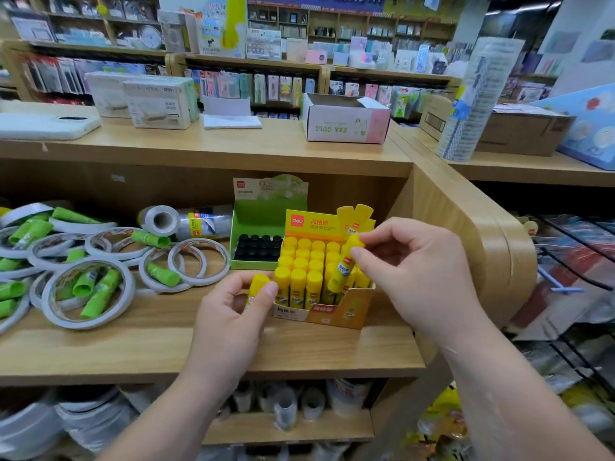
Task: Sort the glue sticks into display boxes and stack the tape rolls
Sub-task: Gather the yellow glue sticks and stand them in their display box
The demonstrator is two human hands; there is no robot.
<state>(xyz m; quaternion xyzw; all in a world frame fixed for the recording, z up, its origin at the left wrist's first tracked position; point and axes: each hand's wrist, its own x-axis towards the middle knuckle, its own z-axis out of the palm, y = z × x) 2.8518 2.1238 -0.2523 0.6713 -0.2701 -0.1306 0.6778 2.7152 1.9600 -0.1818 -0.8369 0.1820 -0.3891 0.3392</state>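
Note:
A yellow display box (346, 312) stands on the wooden shelf (133, 347), holding several upright yellow glue sticks. My right hand (412, 271) pinches a yellow glue stick (344, 266) by its cap, tilted over the box's right side. My left hand (233, 307) grips another yellow glue stick (257, 287) just left of the box. Behind it stands a green display box (253, 224) with several black-capped sticks. To the left, several white tape rolls (87, 292) lie flat and scattered, with green glue sticks (101, 294) lying on and inside them.
A foil-wrapped roll (186, 221) lies behind the tape rolls. The upper shelf carries a white open carton (346, 123), boxed goods and a tall wrapped stack (472, 104). A rounded wooden shelf end (492, 261) stands right of the yellow box. More rolls fill the shelf below.

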